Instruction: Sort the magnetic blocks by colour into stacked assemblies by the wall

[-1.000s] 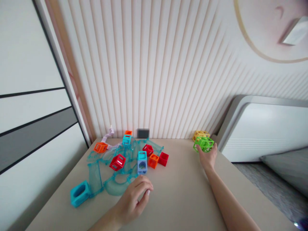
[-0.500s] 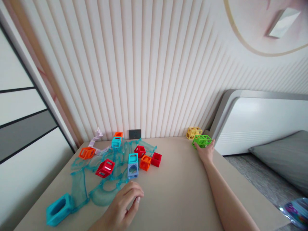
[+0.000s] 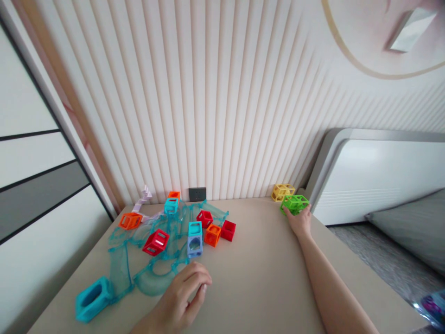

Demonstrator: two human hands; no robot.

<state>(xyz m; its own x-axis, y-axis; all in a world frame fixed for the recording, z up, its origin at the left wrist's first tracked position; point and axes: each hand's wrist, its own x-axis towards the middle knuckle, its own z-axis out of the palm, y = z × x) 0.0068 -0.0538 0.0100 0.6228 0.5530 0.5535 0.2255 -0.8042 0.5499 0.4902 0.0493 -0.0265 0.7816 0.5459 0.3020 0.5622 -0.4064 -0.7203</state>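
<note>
The right grip partly hides the green block.

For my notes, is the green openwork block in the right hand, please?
In: the right hand clasps the green openwork block between thumb and fingers.

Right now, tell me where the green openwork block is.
In the head view, the green openwork block is at the right, in the right hand, just in front of the yellow openwork block near the wall.

On the table, track pieces and cubes at left, blocks at back right, wall behind.
</note>
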